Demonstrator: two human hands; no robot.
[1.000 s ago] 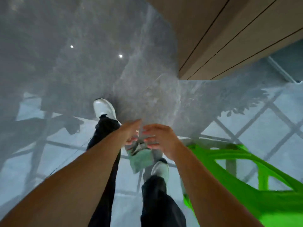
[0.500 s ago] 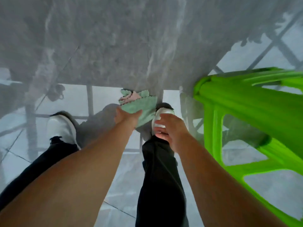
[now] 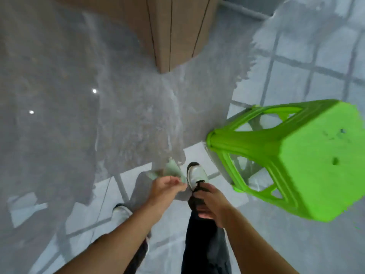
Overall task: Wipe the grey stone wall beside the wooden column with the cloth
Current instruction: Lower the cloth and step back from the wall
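The grey stone wall [image 3: 65,91] fills the upper left, glossy with pale veins. Beside it the wooden column [image 3: 173,30] comes down at the top centre. A pale green cloth [image 3: 173,170] hangs low near the foot of the wall, and my left hand [image 3: 166,187] is shut on its near edge. My right hand [image 3: 210,204] is just to the right, apart from the cloth, its fingers curled loosely above my dark trouser leg with nothing in them.
A bright green plastic stool [image 3: 296,157] stands close on the right, tilted in view. My white shoe [image 3: 196,175] is by the wall's foot and the other shoe [image 3: 120,211] lower left. Grey floor tiles [image 3: 296,244] spread below.
The view swung upward, bringing the wooden column back into sight and the stool farther right. My left hand closed on the cloth's edge; my right hand drew back a little toward my leg.
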